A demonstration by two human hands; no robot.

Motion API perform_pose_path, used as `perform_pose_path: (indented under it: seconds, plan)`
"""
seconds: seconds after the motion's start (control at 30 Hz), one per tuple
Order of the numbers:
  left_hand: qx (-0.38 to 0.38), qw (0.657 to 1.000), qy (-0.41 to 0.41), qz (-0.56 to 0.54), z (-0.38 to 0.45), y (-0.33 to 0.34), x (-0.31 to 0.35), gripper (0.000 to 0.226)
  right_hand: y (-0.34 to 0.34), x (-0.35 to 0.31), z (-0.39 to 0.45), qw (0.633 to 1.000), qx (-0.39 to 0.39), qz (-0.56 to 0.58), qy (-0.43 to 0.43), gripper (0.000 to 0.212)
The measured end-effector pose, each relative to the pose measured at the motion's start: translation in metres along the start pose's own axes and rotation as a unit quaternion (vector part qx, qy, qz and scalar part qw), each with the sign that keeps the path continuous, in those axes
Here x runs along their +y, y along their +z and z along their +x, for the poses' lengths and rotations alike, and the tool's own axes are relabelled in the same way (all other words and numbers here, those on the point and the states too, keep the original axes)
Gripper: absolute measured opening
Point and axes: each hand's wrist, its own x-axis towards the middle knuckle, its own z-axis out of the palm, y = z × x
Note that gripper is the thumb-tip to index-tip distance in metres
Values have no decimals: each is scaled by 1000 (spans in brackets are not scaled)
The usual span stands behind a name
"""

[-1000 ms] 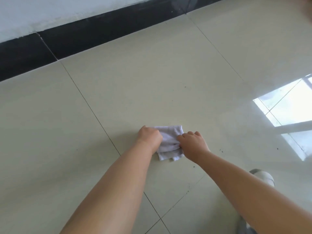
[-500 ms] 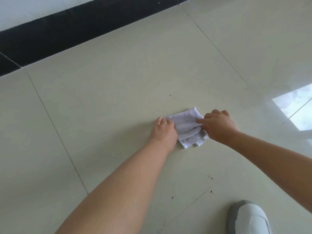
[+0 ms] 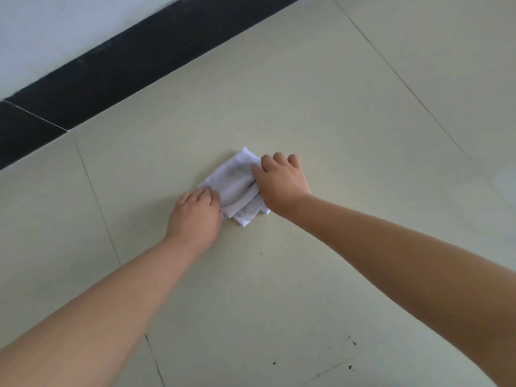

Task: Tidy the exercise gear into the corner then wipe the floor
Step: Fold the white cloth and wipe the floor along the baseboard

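Observation:
A folded white cloth (image 3: 237, 185) lies flat on the pale tiled floor (image 3: 349, 121), in the middle of the view. My left hand (image 3: 195, 216) presses on its near left corner with the fingers curled over the edge. On the cloth's right side rests my right hand (image 3: 282, 182), knuckles up, fingers bent down onto the fabric. Both forearms stretch forward from the bottom of the view. No exercise gear is in sight.
A black skirting strip (image 3: 125, 65) runs diagonally along the foot of a white wall (image 3: 55, 32) at the upper left. Small dark specks (image 3: 353, 342) dot the tile near me. Grout lines cross the floor.
Both hands have pushed the cloth forward across the tile, away from me and toward the wall. The shoe and the bright window reflection have dropped out of view.

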Motion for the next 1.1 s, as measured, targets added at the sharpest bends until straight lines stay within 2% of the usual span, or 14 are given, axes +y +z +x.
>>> perform_pose_path:
  seconds: [0.1, 0.17, 0.27, 0.37, 0.43, 0.57, 0.7, 0.83, 0.9, 1.0, 1.1]
  plan:
    - [9, 999, 34, 29, -21, 23, 8, 52, 19, 11, -30, 994, 75, -33, -77, 32]
    - [-14, 996, 76, 37, -19, 22, 22, 53, 27, 32, -52, 988, 112, -59, -84, 5]
    - [19, 994, 106, 25, 1, 0, 57, 55, 25, 70, -66, 989, 134, -54, -43, 32]
    - [24, 996, 86, 17, 45, -20, 92, 51, 4, 108, -49, 987, 142, -52, 54, 25]
    - [2, 999, 49, 24, 67, -31, 106, 49, -16, 116, -26, 988, 93, -17, 121, 24]
    - [24, 998, 11, 61, 83, -28, 92, 55, -28, 96, 28, 986, 87, 20, 141, 34]
    - [1, 996, -39, 80, 64, -19, 29, 54, -16, 39, 57, 990, 84, 54, 103, 33]
    - [-22, 996, -35, 73, 15, 5, -25, 55, 5, -23, 38, 995, 54, 80, 32, 32]
    - [-47, 995, -16, 82, -12, 15, -32, 48, 15, -37, 21, 992, 108, 56, -12, 28]
    - [-31, 995, 3, 95, -34, 33, -28, 50, 22, -37, -3, 997, 53, 25, -56, 32]
    - [-64, 995, 40, 59, -39, 34, -10, 58, 24, -24, -30, 995, 60, -26, -72, 29]
